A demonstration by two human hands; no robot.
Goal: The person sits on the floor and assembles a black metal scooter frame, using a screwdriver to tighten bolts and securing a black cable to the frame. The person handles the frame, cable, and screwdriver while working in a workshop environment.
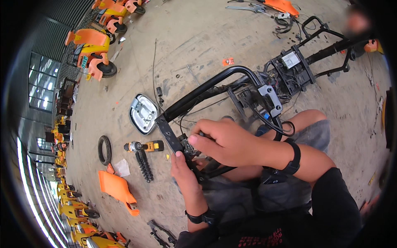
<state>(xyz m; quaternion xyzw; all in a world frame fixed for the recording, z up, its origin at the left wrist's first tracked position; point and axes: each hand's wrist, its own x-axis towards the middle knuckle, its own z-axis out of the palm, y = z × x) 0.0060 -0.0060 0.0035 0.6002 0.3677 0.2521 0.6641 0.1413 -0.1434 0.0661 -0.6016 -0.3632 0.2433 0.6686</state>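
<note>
A stripped black scooter frame (206,84) lies across my lap, its flat end bar (167,133) facing left. My left hand (185,173) wraps the lower end of that bar, thumb along its outer face. Just above it, my right hand (225,142) is closed in a pinch, back of the hand up, beside a small dark metal fitting (188,145) on the bar's inner side. Something dark shows at its fingertips, but the fingers hide what it is. A battery-box section with wiring (291,68) sits farther right on the frame.
On the concrete floor to the left lie a yellow-black cordless drill (153,146), a coil-spring shock absorber (144,166), a tyre (104,149), an orange body panel (115,186) and a silver-lined housing (144,113). Parked yellow-orange scooters (93,51) line the left wall. Another person (358,22) is at far right.
</note>
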